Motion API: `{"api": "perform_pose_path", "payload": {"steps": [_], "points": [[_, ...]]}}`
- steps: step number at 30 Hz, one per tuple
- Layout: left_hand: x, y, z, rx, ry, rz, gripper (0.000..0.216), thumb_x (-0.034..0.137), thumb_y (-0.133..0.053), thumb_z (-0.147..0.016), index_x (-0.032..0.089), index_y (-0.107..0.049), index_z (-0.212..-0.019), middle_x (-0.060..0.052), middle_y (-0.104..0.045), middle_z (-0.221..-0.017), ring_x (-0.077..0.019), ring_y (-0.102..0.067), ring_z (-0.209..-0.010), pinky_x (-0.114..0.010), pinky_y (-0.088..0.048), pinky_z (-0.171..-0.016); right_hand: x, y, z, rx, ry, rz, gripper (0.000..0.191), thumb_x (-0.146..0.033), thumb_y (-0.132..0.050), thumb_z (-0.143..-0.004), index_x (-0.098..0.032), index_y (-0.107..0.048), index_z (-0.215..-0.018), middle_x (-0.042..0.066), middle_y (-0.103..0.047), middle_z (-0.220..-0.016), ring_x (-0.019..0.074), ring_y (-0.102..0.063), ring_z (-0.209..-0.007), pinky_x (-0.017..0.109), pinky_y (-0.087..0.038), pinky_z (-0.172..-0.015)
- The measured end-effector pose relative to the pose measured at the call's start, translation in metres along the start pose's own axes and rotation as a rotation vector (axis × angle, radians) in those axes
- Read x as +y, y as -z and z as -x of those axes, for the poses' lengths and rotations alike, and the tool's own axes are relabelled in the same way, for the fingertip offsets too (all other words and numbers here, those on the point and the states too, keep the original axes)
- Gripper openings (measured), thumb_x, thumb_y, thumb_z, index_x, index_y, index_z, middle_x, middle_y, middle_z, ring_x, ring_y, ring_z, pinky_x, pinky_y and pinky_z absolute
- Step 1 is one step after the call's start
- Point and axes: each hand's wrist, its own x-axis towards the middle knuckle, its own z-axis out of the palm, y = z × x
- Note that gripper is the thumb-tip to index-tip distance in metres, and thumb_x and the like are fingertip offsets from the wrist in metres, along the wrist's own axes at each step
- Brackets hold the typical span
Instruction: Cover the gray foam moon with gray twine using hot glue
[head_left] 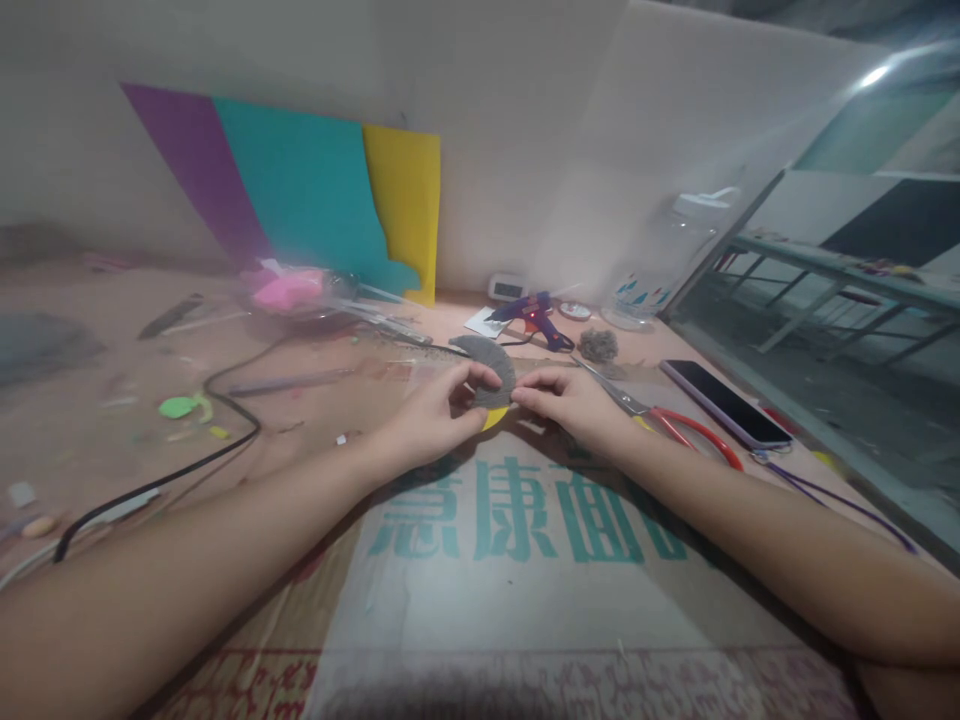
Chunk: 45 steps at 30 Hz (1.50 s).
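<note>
Both of my hands meet over a flattened cardboard sheet point(525, 590) with green printed characters. My left hand point(435, 410) pinches a grey curved fan-shaped piece point(491, 365) between thumb and fingers. My right hand point(570, 400) is closed in a pinch on the same piece at its lower right edge. A small yellow piece point(495, 418) peeks out beneath the grey one, between the two hands.
Red-handled scissors point(675, 425) and a phone point(724, 402) lie right of my right hand. A blue glue gun point(536, 315), a grey fuzzy ball point(598, 345) and a plastic jar point(660, 270) stand behind. Purple, teal and yellow foam sheets point(315, 195) lean on the wall. A black cable point(187, 465) runs at the left.
</note>
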Motion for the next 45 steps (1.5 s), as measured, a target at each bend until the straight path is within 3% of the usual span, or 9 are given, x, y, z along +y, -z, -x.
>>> {"api": "perform_pose_path", "payload": {"steps": [5, 12, 25, 31, 36, 39, 41, 45], "points": [[-0.001, 0.0, 0.0, -0.01, 0.002, 0.022, 0.031, 0.024, -0.061, -0.077, 0.021, -0.053, -0.107, 0.004, -0.051, -0.074, -0.0097, -0.049, -0.057, -0.021, -0.039, -0.05, -0.002, -0.001, 0.001, 0.037, 0.012, 0.033, 0.036, -0.049, -0.071, -0.07, -0.016, -0.069, -0.083, -0.002, -0.058, -0.06, 0.0102, -0.047, -0.051, 0.022, -0.035, -0.046], [-0.007, 0.002, -0.007, 0.038, -0.052, 0.118, 0.023, 0.032, -0.064, -0.079, 0.018, -0.057, -0.096, -0.001, -0.059, -0.089, -0.0128, -0.057, -0.076, -0.024, -0.046, -0.068, -0.003, -0.002, 0.002, 0.025, 0.064, 0.12, 0.034, -0.048, -0.068, -0.074, -0.015, -0.069, -0.084, -0.002, -0.056, -0.059, 0.0101, -0.046, -0.05, 0.023, -0.035, -0.046], [-0.009, 0.005, -0.011, 0.077, 0.017, 0.253, 0.028, 0.031, -0.071, -0.072, 0.017, -0.055, -0.091, 0.002, -0.058, -0.08, -0.0103, -0.055, -0.069, -0.023, -0.044, -0.066, -0.004, -0.001, 0.001, -0.051, 0.128, 0.187, 0.029, -0.043, -0.064, -0.08, -0.015, -0.069, -0.081, -0.002, -0.057, -0.061, 0.0099, -0.046, -0.052, 0.023, -0.037, -0.05], [-0.011, 0.003, -0.011, 0.085, -0.004, 0.239, 0.025, 0.031, -0.069, -0.075, 0.018, -0.055, -0.092, 0.001, -0.059, -0.082, -0.0114, -0.056, -0.071, -0.024, -0.045, -0.067, -0.002, 0.002, 0.0, -0.093, 0.262, 0.223, 0.042, -0.051, -0.054, -0.087, -0.013, -0.07, -0.08, 0.002, -0.059, -0.072, 0.01, -0.049, -0.054, 0.024, -0.038, -0.049], [-0.005, 0.002, -0.009, 0.099, 0.006, 0.222, 0.023, 0.029, -0.068, -0.075, 0.018, -0.055, -0.091, 0.001, -0.059, -0.082, -0.0118, -0.056, -0.07, -0.024, -0.044, -0.066, -0.007, 0.003, 0.004, 0.055, 0.25, 0.12, 0.046, -0.054, -0.046, -0.092, -0.015, -0.068, -0.103, 0.002, -0.061, -0.077, 0.0092, -0.048, -0.052, 0.024, -0.041, -0.047], [-0.004, 0.002, -0.008, 0.11, -0.002, 0.201, 0.022, 0.029, -0.067, -0.076, 0.017, -0.055, -0.09, 0.001, -0.058, -0.081, -0.0121, -0.056, -0.07, -0.025, -0.044, -0.066, -0.007, 0.0, 0.005, 0.105, 0.255, -0.047, 0.032, -0.048, -0.061, -0.086, -0.019, -0.06, -0.101, 0.005, -0.065, -0.103, 0.0061, -0.05, -0.051, 0.024, -0.045, -0.046], [-0.004, 0.002, -0.008, 0.107, -0.016, 0.183, 0.022, 0.029, -0.066, -0.076, 0.017, -0.055, -0.091, 0.0, -0.058, -0.082, -0.0124, -0.056, -0.072, -0.025, -0.044, -0.067, -0.006, -0.002, 0.004, 0.054, 0.243, -0.165, 0.032, -0.041, -0.071, -0.079, -0.021, -0.054, -0.095, 0.004, -0.064, -0.11, 0.0053, -0.054, -0.05, 0.025, -0.048, -0.048], [-0.008, 0.002, -0.008, 0.091, -0.042, 0.155, 0.022, 0.03, -0.065, -0.078, 0.017, -0.055, -0.093, 0.0, -0.058, -0.085, -0.0133, -0.057, -0.076, -0.026, -0.045, -0.07, -0.001, -0.006, 0.001, -0.081, 0.137, -0.248, 0.036, -0.036, -0.076, -0.073, -0.02, -0.051, -0.092, -0.003, -0.066, -0.08, 0.0104, -0.063, -0.055, 0.027, -0.052, -0.056]]}}
